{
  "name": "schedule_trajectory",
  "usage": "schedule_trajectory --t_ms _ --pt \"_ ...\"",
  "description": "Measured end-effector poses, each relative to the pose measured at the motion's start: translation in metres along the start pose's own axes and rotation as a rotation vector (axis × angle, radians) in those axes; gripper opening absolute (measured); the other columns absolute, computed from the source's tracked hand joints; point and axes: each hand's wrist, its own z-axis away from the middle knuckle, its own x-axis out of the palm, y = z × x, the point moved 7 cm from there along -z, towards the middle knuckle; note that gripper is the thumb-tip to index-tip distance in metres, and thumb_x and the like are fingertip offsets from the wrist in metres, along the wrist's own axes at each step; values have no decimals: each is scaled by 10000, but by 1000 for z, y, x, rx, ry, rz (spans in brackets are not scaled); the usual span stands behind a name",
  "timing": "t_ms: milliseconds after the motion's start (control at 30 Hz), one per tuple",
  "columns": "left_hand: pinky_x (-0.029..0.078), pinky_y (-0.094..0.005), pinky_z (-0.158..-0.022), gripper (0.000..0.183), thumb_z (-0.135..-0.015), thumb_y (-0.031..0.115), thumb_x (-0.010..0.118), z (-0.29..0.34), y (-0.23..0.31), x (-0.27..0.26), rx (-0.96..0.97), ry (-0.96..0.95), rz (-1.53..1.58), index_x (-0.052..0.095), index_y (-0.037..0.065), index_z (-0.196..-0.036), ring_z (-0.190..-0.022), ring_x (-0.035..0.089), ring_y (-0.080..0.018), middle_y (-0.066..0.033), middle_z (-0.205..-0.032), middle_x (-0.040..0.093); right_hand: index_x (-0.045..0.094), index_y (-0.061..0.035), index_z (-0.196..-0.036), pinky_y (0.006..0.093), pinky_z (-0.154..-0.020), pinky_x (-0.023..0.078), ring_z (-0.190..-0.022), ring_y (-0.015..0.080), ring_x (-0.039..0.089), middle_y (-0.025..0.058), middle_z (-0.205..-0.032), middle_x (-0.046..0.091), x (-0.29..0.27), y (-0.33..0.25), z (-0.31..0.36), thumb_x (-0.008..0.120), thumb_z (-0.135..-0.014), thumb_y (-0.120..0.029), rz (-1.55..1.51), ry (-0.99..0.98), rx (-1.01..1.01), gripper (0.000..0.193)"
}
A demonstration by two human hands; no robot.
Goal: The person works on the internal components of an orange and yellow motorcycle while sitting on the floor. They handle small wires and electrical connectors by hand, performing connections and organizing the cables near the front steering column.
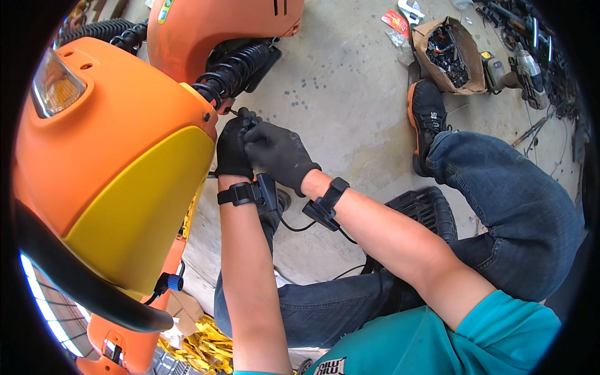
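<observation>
My left hand (234, 152), in a black glove, is closed at the lower end of a black coil-spring shock absorber (234, 70). Pressed against it is my right hand (278, 152), also gloved, with its fingers curled in. A small thin dark piece shows at the left fingertips (234, 112), beside the orange bracket end; its kind is too small to make out. What lies inside the fingers is hidden. Close on the left stands an orange and yellow vehicle body (106, 137), and the spring runs up to an orange fender (206, 37).
A brown paper bag (472, 78) of small dark parts stands at the far right, beside a cordless power tool (530, 78). A wrench (410, 12) and red card (395, 22) lie beyond. A black plastic crate (428, 212) is by my legs; a black handlebar (75, 275) curves at left.
</observation>
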Motion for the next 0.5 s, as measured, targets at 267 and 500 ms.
schedule_trajectory --t_ms 267,500 --pt "447 -254 -675 274 -1006 293 560 9 8 12 -179 111 352 592 32 -925 -733 542 -135 -20 -803 571 656 -41 -1115 357 -792 538 -848 263 696 159 -969 706 8 2 10 628 -883 -169 55 60 43 267" --pt "467 -272 -724 254 -991 271 594 7 4 10 -212 126 438 588 18 -969 -773 551 -156 -42 -823 572 645 -41 -1130 357 -813 537 -880 258 691 159 -1022 701 11 3 10 595 -897 -157 -15 75 14 265"
